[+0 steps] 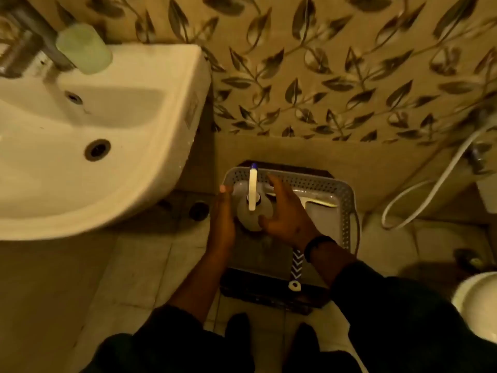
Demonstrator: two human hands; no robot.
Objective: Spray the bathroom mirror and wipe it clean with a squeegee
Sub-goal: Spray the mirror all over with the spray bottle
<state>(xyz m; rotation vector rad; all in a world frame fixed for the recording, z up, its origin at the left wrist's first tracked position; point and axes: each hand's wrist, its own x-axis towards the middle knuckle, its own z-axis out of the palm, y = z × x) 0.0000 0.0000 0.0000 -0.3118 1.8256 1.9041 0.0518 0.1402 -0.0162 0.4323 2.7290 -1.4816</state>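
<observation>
Spray bottle (pixel 248 211) is seen upright in a grey perforated basket (pixel 322 184) on the floor, between both hands. Left hand (pixel 222 219) is held flat beside it, fingers straight; right hand (pixel 286 211) is spread open around its other side, gripping nothing.
</observation>
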